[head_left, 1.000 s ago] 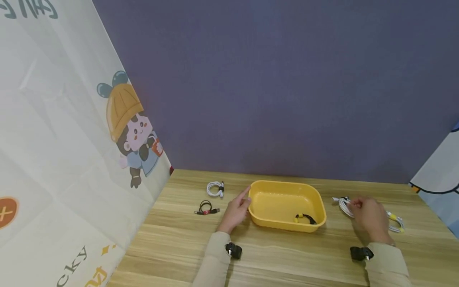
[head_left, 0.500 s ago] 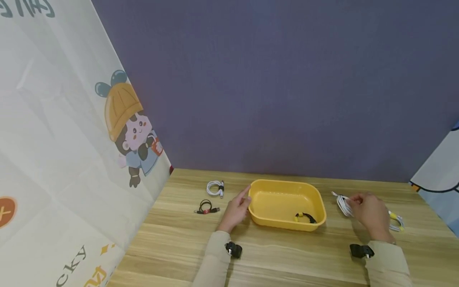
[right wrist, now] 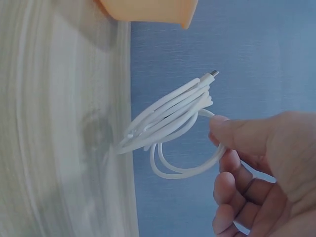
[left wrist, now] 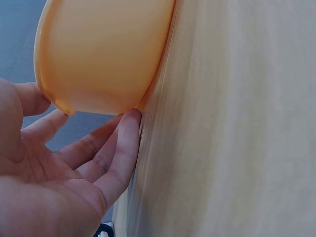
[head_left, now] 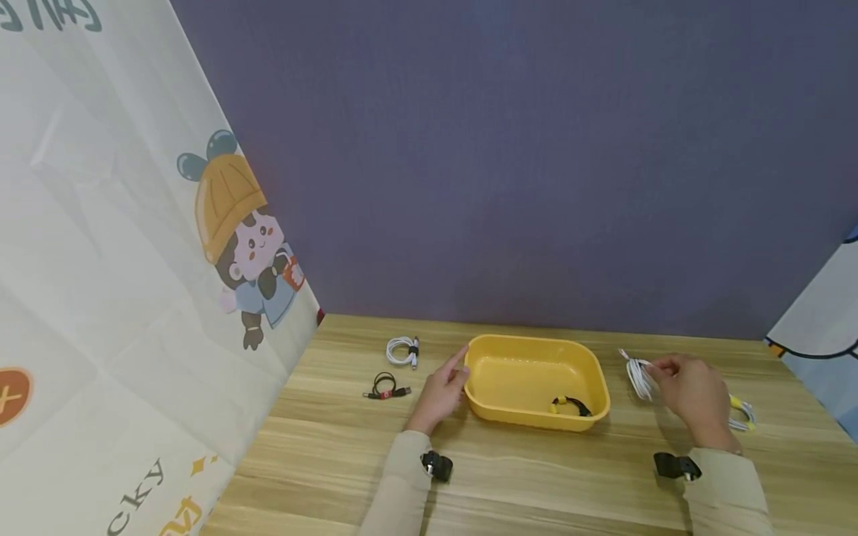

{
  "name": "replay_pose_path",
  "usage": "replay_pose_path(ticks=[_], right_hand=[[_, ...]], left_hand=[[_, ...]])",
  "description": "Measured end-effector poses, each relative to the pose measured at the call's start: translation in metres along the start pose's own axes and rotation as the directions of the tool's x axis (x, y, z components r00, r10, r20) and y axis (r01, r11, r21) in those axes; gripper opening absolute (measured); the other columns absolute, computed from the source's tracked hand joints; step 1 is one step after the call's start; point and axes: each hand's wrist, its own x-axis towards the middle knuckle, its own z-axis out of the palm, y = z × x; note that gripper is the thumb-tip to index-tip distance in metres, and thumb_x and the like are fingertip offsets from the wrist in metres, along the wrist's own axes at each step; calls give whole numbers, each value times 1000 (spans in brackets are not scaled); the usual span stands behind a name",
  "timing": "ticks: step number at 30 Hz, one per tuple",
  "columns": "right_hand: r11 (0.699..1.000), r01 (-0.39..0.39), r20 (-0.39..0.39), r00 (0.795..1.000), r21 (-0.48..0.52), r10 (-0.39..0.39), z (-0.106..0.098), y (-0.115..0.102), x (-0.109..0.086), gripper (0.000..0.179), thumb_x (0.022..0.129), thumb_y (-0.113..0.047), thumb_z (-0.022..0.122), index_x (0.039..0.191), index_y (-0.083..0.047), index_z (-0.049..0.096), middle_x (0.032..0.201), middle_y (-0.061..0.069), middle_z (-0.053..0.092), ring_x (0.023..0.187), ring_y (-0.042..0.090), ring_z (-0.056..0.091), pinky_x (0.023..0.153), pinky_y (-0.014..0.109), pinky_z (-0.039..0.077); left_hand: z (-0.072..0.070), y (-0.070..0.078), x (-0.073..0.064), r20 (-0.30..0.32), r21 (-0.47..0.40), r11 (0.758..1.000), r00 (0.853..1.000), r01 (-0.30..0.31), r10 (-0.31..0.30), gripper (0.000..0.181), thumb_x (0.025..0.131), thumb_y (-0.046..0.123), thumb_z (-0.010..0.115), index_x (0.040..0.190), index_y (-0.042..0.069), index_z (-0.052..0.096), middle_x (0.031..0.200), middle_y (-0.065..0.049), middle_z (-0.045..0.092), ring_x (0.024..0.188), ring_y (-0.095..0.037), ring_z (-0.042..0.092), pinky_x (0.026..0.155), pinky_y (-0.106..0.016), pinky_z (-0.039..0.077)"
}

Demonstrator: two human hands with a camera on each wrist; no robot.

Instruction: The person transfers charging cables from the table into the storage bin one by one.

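My right hand (head_left: 693,394) pinches a coiled white cable (right wrist: 168,116) between thumb and forefinger. A thin loop of it runs into the fingertips, and the thicker bundle hangs to the left, its metal plug tip pointing away. In the right wrist view, the other fingers curl loosely below. My left hand (head_left: 439,398) rests against the left end of a yellow plastic basket (head_left: 536,425), forefinger stretched along the rim. Seen from the left wrist, those fingertips touch the basket's outer wall close to the tabletop. Inside the basket lies a short black cable (head_left: 576,406) with a yellow tie.
Left of the basket, a white coiled cable (head_left: 400,351) with a black strap lies on the wooden table (head_left: 523,484). In front of it is a black USB cable (head_left: 385,387) with a red tie. Another cable (head_left: 742,417) with yellow ties sits partly behind my right hand.
My right hand has risen slightly with the white cable, and the coil has tilted up and shifted a little left. My left hand and the basket have stayed put.
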Motion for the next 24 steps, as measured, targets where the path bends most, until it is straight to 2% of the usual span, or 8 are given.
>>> replay_pose_path(ticks=[7,16,24], right_hand=[[1000,10,-18,1000,14,-10,-5,-8,0,23,98,-25,69,92,-3,75,70,7,69,55,14,52,48,31,36],[998,59,-48,997,15,-58,-12,-21,0,21,96,-23,72,91,-3,74,76,14,71,61,19,58,51,33,40],[996,82,-100,992,30,-79,-13,-35,-1,16,94,-19,74,92,-3,75,75,12,71,61,18,56,54,30,38]], left_hand=[[-1,1,0,4,-6,1000,1000,-2,2,47,109,33,48,156,33,43,110,-11,74,78,-20,68,71,-28,55],[-2,1,0,4,-7,1000,1000,-14,14,48,109,35,49,156,33,44,107,-10,75,77,-20,67,69,-28,54],[-2,2,-1,0,-15,1000,1000,-11,11,47,109,34,49,156,32,45,106,-9,74,77,-19,68,71,-28,55]])
